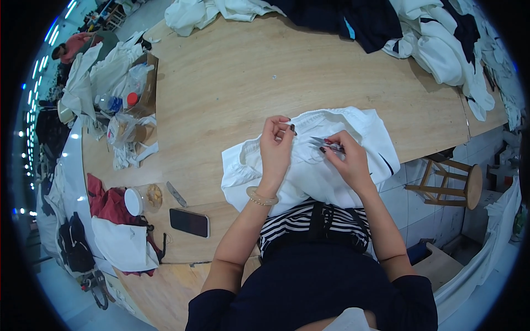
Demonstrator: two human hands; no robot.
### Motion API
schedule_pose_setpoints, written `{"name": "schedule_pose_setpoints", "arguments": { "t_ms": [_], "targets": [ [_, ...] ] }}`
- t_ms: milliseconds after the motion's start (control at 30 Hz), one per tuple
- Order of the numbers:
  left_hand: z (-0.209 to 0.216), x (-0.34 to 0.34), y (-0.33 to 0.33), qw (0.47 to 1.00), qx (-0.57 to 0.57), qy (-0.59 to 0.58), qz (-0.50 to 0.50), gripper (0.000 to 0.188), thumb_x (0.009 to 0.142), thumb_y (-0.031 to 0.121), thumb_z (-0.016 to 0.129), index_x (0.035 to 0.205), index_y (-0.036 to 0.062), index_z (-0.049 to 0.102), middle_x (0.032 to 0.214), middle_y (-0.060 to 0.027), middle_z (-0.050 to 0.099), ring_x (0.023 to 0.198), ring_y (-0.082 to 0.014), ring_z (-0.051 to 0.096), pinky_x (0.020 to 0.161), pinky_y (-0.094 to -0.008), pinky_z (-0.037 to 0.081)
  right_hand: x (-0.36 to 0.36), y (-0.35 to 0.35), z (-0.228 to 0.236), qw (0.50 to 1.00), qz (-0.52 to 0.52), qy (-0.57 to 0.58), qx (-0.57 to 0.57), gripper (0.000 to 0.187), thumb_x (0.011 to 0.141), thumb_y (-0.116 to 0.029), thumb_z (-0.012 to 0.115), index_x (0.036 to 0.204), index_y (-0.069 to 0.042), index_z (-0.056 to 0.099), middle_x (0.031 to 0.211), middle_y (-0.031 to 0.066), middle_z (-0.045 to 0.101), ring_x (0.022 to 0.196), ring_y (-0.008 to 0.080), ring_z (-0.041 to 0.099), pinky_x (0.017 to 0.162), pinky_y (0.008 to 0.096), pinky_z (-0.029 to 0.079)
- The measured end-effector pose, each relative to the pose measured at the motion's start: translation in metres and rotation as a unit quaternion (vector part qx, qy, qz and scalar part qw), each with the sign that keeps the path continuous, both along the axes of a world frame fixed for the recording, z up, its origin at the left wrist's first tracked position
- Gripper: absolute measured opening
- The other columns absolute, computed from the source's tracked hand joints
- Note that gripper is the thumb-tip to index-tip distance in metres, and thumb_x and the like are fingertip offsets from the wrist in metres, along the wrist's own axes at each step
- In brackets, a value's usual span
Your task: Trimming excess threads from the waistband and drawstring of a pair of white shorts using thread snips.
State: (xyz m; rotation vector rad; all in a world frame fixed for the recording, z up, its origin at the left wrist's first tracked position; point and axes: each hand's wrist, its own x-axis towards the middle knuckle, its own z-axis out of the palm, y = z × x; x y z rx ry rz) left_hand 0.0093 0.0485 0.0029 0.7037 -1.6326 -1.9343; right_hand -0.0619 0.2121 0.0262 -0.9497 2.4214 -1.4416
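Observation:
A white garment (309, 171) with a gathered elastic waistband lies bunched at the table's front edge, against my body. It has a dark curved mark at its right side. My left hand (277, 148) rests over the waistband, its fingers curled and drawn close together; whatever sits between the fingertips is too small to make out. Closed in my right hand (348, 157) is a small pair of metal thread snips (319, 142), blades pointing left toward the left fingertips, just above the white fabric.
A phone (189, 222), a metal blade-like tool (176, 194) and a clear jar (144, 199) lie to the left, beside red cloth (110, 201). A cardboard box (150, 83) stands farther back. White and navy garments (348, 22) line the far edge. A wooden stool (472, 186) stands at right.

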Motion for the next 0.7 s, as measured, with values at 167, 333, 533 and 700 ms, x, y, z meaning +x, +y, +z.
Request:
{"name": "schedule_pose_setpoints", "arguments": {
  "t_ms": [167,333,533,700],
  "targets": [
    [0.043,-0.058,-0.004,0.845,-0.507,0.052,-0.162,0.038,0.072,0.004,0.071,0.108,0.0093,0.058,0.097,-0.0051,0.059,0.089,-0.0214,0.059,0.078,-0.0328,0.046,-0.012,0.040,0.018,0.964,-0.048,-0.228,-0.125,0.023,0.084,-0.010,0.065,0.074,-0.006,0.045,0.069,-0.0019,0.039,0.066,0.0066,0.040,0.061,0.0202,0.034],
    [0.029,-0.137,0.028,0.659,-0.664,0.093,-0.342,0.044,0.068,0.007,0.072,0.110,0.0147,0.063,0.101,-0.0078,0.060,0.096,-0.0276,0.058,0.085,-0.0389,0.046,-0.010,0.057,0.034,0.912,0.020,-0.318,-0.257,0.025,0.090,-0.014,0.056,0.069,-0.005,0.046,0.069,0.0024,0.047,0.069,0.0108,0.049,0.068,0.0188,0.036],
    [0.138,-0.226,0.002,0.647,-0.632,-0.009,-0.426,0.025,0.071,0.013,0.061,0.093,0.0159,0.073,0.100,-0.0106,0.066,0.095,-0.0287,0.061,0.081,-0.0390,0.050,0.017,0.025,0.088,0.886,0.233,-0.385,-0.115,0.032,0.093,-0.017,0.050,0.120,-0.004,0.060,0.135,0.0085,0.050,0.075,0.0116,0.060,0.058,0.0196,0.046],
    [0.297,-0.216,-0.023,0.667,-0.730,0.003,-0.151,0.029,0.073,0.014,0.056,0.098,0.0088,0.070,0.096,-0.0174,0.068,0.083,-0.0318,0.067,0.072,-0.0414,0.054,0.020,-0.023,0.087,0.987,0.144,0.053,0.039,0.048,0.087,-0.013,0.058,0.132,-0.010,0.044,0.134,0.0109,0.046,0.081,0.0305,0.063,0.065,0.0387,0.052]
  ]
}}
